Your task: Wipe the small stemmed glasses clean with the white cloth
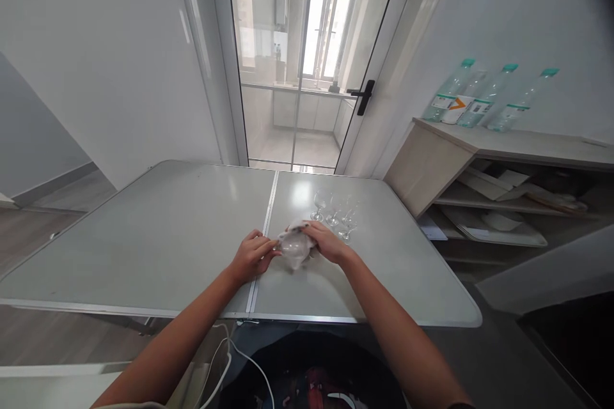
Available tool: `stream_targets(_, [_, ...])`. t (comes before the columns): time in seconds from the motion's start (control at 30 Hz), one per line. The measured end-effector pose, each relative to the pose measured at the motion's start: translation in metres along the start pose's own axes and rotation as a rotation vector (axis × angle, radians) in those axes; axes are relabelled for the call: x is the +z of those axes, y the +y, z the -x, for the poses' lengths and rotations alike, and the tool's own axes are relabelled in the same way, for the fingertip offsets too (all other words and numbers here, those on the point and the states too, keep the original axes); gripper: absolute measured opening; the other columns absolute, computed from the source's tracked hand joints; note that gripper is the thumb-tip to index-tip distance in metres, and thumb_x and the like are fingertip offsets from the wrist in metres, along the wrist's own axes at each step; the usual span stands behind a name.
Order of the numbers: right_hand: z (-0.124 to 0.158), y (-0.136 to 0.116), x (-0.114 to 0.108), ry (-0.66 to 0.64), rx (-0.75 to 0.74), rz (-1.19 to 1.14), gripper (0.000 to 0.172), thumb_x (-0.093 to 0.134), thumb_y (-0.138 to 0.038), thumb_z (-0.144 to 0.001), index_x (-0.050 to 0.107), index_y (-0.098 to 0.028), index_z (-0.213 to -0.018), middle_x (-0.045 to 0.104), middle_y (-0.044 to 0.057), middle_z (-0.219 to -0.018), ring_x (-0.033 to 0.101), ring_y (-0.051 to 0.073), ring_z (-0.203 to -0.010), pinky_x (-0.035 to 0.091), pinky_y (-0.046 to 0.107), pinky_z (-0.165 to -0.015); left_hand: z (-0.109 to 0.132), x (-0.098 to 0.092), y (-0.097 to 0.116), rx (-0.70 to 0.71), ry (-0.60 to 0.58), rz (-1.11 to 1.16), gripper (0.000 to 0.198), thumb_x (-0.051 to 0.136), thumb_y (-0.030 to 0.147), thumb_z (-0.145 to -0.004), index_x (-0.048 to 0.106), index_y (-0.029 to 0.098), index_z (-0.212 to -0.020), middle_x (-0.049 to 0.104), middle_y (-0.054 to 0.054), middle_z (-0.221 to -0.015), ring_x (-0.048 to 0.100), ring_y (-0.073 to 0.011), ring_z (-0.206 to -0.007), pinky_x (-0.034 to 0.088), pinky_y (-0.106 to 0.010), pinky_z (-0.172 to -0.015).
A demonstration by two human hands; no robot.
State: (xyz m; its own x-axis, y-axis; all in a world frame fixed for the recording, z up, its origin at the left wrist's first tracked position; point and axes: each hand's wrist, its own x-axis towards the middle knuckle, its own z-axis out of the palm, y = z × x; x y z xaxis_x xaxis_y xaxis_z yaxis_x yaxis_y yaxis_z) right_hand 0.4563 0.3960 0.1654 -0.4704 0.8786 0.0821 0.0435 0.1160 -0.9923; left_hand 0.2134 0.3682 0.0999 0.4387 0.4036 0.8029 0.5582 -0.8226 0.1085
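My left hand [252, 255] is closed with a pinch on the narrow end of a clear stemmed glass [293, 245], which lies tilted on its side above the table. A whitish cloth [298, 226] is bunched around the bowl of this glass, and my right hand [325, 241] grips it from the right. Fingers and cloth hide part of the glass, and its stem is hard to make out. Just beyond my right hand, several clear stemmed glasses [332, 220] stand upright in a group on the table.
The pale folding table [192, 223] has a metal seam [270, 204] across its middle. Behind it is a glazed door [307, 128] with a black handle. At right, a wooden shelf unit [432, 160] bears several plastic bottles [480, 105]. A white cable [249, 361] hangs below the front edge.
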Motion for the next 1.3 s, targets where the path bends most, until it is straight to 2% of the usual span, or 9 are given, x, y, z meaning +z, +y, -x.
stream_targets(0.1, [0.006, 0.016, 0.023, 0.236, 0.083, -0.394, 0.032, 0.059, -0.047, -0.093, 0.070, -0.019, -0.103, 0.071, 0.004, -0.093, 0.064, 0.021, -0.083, 0.051, 0.029, -0.068, -0.001, 0.000, -0.002, -0.157, 0.161, 0.055, 0.005, 0.065, 0.020, -0.096, 0.066, 0.021, -0.101, 0.070, -0.001, -0.073, 0.057, -0.0135, -0.060, 0.047, -0.029, -0.066])
stream_targets(0.2, [0.021, 0.020, 0.050, 0.310, -0.148, -0.248, 0.043, 0.049, -0.043, -0.103, 0.061, -0.023, -0.138, 0.065, 0.008, -0.137, 0.061, 0.026, -0.124, 0.053, 0.037, -0.098, -0.004, -0.002, 0.001, -0.360, 0.202, 0.119, 0.010, 0.064, 0.024, -0.097, 0.068, 0.019, -0.089, 0.069, -0.001, -0.072, 0.057, -0.0128, -0.061, 0.047, -0.025, -0.061])
stream_targets(0.37, [0.024, 0.009, 0.051, 0.035, -0.571, 0.700, 0.064, 0.046, -0.021, -0.102, 0.031, -0.022, -0.165, 0.031, 0.012, -0.169, 0.021, 0.032, -0.159, 0.028, 0.054, -0.125, -0.006, -0.006, 0.006, -0.564, 0.181, 0.218, 0.021, 0.058, 0.030, -0.098, 0.071, 0.017, -0.087, 0.066, 0.000, -0.067, 0.055, -0.0112, -0.057, 0.047, -0.023, -0.058])
stream_targets(0.57, [-0.006, -0.019, 0.026, -0.259, -0.791, 1.130, 0.048, 0.052, -0.013, -0.099, 0.058, -0.025, -0.145, 0.053, 0.015, -0.154, 0.037, 0.035, -0.151, 0.033, 0.061, -0.117, -0.003, 0.000, 0.001, -0.490, 0.170, 0.113, 0.016, 0.056, 0.018, -0.093, 0.066, 0.018, -0.080, 0.062, 0.001, -0.063, 0.051, -0.0113, -0.053, 0.041, -0.024, -0.054])
stream_targets(0.7, [-0.018, -0.041, 0.025, -0.320, -0.558, 0.963, 0.023, 0.056, -0.021, -0.098, 0.073, -0.021, -0.114, 0.072, 0.014, -0.118, 0.062, 0.032, -0.117, 0.046, 0.051, -0.103, 0.001, 0.006, -0.002, -0.251, 0.103, 0.101, 0.020, 0.062, 0.017, -0.090, 0.058, 0.020, -0.070, 0.058, 0.001, -0.059, 0.049, -0.0135, -0.055, 0.040, -0.027, -0.056])
stream_targets(0.8, [-0.023, -0.048, 0.023, -0.255, -0.238, 0.422, 0.028, 0.048, -0.028, -0.098, 0.074, -0.019, -0.091, 0.073, 0.007, -0.092, 0.068, 0.023, -0.091, 0.052, 0.039, -0.090, 0.002, 0.006, -0.001, -0.211, 0.079, 0.129, 0.007, 0.067, 0.021, -0.093, 0.066, 0.020, -0.086, 0.062, 0.001, -0.063, 0.052, -0.0142, -0.057, 0.043, -0.027, -0.059])
stream_targets(1.0, [-0.024, -0.027, 0.029, 0.039, 0.150, -0.556, 0.030, 0.061, -0.045, -0.085, 0.072, -0.018, -0.092, 0.074, 0.007, -0.089, 0.071, 0.025, -0.091, 0.057, 0.034, -0.079, -0.001, -0.002, 0.006, -0.334, 0.108, 0.205, 0.014, 0.064, 0.025, -0.096, 0.065, 0.019, -0.084, 0.065, -0.001, -0.069, 0.057, -0.0136, -0.062, 0.045, -0.026, -0.061])
stream_targets(1.17, [-0.007, 0.004, 0.072, 0.281, 0.034, -0.664, 0.042, 0.052, -0.051, -0.093, 0.067, -0.021, -0.119, 0.075, 0.010, -0.112, 0.069, 0.030, -0.109, 0.060, 0.045, -0.087, -0.006, -0.001, 0.008, -0.599, 0.172, 0.278, 0.025, 0.058, 0.030, -0.098, 0.061, 0.019, -0.075, 0.059, 0.001, -0.064, 0.053, -0.0113, -0.056, 0.044, -0.024, -0.058])
stream_targets(1.3, [0.011, 0.014, 0.103, 0.327, -0.349, -0.078, 0.055, 0.038, -0.040, -0.104, 0.043, -0.025, -0.157, 0.051, 0.008, -0.157, 0.038, 0.027, -0.151, 0.038, 0.050, -0.121, -0.007, 0.000, 0.006, -0.686, 0.186, 0.340, 0.022, 0.056, 0.027, -0.094, 0.060, 0.018, -0.075, 0.056, 0.003, -0.060, 0.049, -0.0109, -0.052, 0.041, -0.023, -0.052])
